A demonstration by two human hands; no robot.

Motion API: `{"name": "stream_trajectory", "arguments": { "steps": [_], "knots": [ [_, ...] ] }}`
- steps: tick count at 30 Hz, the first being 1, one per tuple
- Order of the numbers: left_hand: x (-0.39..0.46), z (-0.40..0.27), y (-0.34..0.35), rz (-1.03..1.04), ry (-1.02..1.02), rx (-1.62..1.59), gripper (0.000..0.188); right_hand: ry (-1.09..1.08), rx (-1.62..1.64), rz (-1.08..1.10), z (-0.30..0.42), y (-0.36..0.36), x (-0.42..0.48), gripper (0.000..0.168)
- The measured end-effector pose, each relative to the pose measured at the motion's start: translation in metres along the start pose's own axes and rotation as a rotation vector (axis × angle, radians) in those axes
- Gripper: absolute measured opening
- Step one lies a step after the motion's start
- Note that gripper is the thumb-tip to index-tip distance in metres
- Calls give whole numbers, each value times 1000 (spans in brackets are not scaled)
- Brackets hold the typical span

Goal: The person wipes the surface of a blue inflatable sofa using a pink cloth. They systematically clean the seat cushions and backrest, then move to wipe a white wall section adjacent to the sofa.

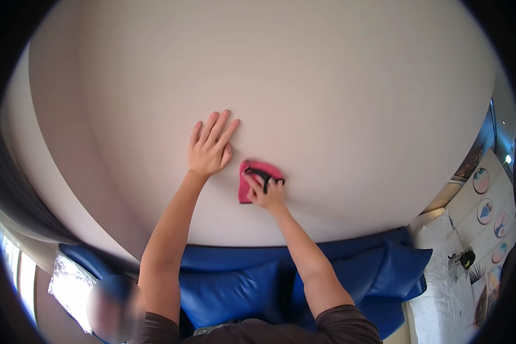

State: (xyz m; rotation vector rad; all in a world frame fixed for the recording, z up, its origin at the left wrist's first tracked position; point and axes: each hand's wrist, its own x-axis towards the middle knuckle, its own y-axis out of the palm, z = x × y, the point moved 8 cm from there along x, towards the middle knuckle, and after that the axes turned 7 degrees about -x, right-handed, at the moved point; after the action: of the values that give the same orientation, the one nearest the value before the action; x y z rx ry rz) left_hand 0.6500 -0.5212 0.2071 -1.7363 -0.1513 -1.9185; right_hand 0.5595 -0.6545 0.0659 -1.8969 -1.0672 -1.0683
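Observation:
Fingers spread, my left hand (211,145) lies flat against the plain light wall (309,94) and holds nothing. To its right and a little lower, my right hand (268,192) grips a pink cloth (244,189) with dark edging, pressed on the same wall. Part of the cloth shows black, and some of it is hidden under my fingers. The fingers of the right hand look slightly blurred.
A blue leather-like sofa (236,256) with cushions (230,292) stands below, against the wall. Grey curtains (26,193) hang at the left by a window. A white-covered surface (434,266) and round pictures (485,210) are at the right.

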Motion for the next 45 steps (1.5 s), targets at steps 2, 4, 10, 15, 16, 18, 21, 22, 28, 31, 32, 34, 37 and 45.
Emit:
{"name": "stream_trajectory", "arguments": {
  "steps": [2,4,10,15,16,18,21,22,28,31,32,34,37,45],
  "knots": [
    [1,0,3,-3,5,4,57,-33,94,142,14,13,-25,54],
    [-3,2,2,-7,18,32,57,-87,133,201,19,14,-16,54],
    [-5,3,2,-42,19,22,56,-29,-45,31,-65,-19,66,58],
    [-2,2,0,-45,24,37,57,209,77,-144,-106,-35,111,55],
    [-2,3,1,-38,25,33,56,197,62,-91,-97,-30,102,56],
    [-2,5,0,-34,33,46,56,139,16,-34,-67,-17,57,57],
    [2,-3,0,-63,20,45,56,83,250,240,-35,26,-66,55],
    [5,-10,2,-64,15,25,56,185,434,412,-34,47,-124,54],
    [-1,-6,1,343,-133,272,53,515,1120,708,-13,14,-64,55],
    [8,-26,-18,172,-15,334,58,545,878,514,-56,-6,19,55],
    [7,-26,-20,111,7,292,59,508,692,482,-72,-8,47,55],
    [0,1,-10,-20,29,62,60,54,-40,64,-73,-20,115,54],
    [-3,11,-9,-15,28,-79,62,115,22,-94,-68,-38,195,57],
    [-71,137,-51,-71,-367,-84,56,-218,-66,29,28,-19,201,59]
  ]
}}
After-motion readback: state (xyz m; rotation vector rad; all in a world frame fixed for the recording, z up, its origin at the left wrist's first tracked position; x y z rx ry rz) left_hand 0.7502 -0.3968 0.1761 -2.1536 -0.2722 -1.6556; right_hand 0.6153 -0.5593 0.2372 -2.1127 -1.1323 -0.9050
